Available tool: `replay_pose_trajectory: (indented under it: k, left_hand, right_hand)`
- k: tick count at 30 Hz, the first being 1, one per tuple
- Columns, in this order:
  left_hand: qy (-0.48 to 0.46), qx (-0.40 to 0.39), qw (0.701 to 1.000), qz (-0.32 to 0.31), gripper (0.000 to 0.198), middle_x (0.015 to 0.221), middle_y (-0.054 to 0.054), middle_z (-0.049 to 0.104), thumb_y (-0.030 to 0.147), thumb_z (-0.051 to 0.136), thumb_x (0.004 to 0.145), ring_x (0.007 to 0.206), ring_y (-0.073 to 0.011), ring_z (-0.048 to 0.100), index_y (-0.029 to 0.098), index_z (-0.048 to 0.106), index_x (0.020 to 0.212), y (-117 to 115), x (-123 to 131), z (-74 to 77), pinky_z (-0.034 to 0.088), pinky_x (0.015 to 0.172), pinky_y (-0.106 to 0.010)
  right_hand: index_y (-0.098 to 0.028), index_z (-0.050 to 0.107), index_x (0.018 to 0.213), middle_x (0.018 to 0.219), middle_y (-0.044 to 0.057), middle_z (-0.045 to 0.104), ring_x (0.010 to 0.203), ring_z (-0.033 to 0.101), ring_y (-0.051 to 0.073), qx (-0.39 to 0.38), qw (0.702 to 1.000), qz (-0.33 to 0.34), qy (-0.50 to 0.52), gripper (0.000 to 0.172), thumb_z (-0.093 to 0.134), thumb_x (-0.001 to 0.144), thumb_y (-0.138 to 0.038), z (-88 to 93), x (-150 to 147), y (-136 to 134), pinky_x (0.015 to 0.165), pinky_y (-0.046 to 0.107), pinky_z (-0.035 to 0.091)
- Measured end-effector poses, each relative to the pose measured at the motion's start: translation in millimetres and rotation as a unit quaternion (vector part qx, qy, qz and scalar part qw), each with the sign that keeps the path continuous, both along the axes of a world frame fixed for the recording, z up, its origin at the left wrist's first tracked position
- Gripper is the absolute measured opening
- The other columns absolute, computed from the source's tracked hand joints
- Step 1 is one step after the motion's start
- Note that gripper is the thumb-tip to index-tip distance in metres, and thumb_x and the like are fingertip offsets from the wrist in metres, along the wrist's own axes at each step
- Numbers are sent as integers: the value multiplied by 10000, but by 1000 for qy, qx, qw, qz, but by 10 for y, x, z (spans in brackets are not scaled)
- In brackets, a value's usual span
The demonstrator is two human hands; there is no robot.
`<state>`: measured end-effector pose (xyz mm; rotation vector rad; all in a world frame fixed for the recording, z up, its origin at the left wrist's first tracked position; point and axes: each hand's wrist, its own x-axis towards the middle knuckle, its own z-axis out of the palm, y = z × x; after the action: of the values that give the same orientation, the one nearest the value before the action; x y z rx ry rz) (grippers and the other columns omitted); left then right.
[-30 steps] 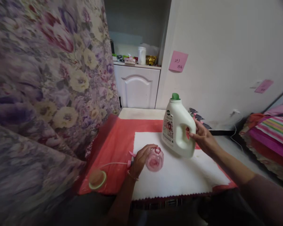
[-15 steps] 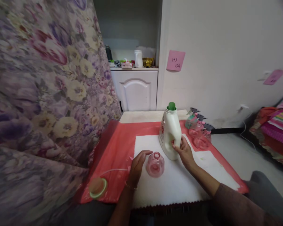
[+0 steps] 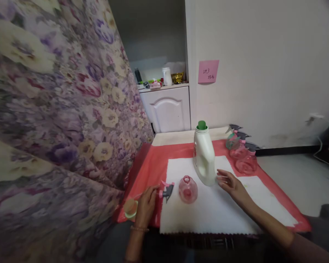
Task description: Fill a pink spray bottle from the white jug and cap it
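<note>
My left hand (image 3: 146, 205) is beside a grey and pink trigger spray head (image 3: 167, 191) that lies on its side. Its loosely bent fingers are over the spray head's thin tube; whether they touch it I cannot make out. Right of the spray head, a clear pink bottle (image 3: 188, 190) stands upright without a top. Behind it is a white handled jug (image 3: 204, 157) with something green (image 3: 201, 125) in its mouth. My right hand (image 3: 231, 185) is open just right of the jug, fingers spread and holding nothing.
A white cloth (image 3: 203, 219) lies on the red table cover (image 3: 159, 155). Several spray bottles (image 3: 246, 163) stand at the right edge. A round item with a pale green rim (image 3: 131, 209) sits at the left. A floral curtain (image 3: 79, 120) hangs on the left.
My right hand has let go of the jug's handle and drawn off to the right. My left hand has moved away from the pink bottle, leftward to the spray head. The view has shifted slightly.
</note>
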<state>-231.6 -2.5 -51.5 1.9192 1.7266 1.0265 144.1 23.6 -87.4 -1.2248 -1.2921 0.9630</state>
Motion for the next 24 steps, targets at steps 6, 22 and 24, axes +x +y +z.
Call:
replay_pose_trajectory:
  k: [6, 22, 24]
  left_hand:
    - [171, -32, 984, -31, 325, 1127, -127, 675, 153, 443, 860, 1078, -249, 593, 174, 667, 1095, -26, 150, -58, 430, 989, -396]
    - [283, -65, 956, -39, 359, 1039, -100, 639, 74, 367, 868, 970, -212, 599, 208, 626, 1077, 3, 276, 249, 436, 851, -307]
    - [275, -52, 960, -28, 394, 1041, -96, 639, 53, 351, 854, 955, -208, 602, 227, 621, 1082, -30, 273, 325, 443, 841, -304]
  right_hand:
    - [-214, 639, 1112, 1039, 93, 710, 963, 674, 255, -12, 997, 74, -28, 399, 650, 748, -379, -12, -23, -209, 898, 444, 546]
    - [-276, 422, 1389, 1432, 124, 497, 1343, 450, 380, 56, 985, 157, -50, 1047, 863, 444, -181, -106, -1120, 71, 1127, 555, 343]
    - [-296, 413, 1385, 1429, 111, 499, 1338, 457, 372, 58, 986, 151, -46, 1020, 838, 469, -156, -117, -1157, 72, 1122, 554, 348]
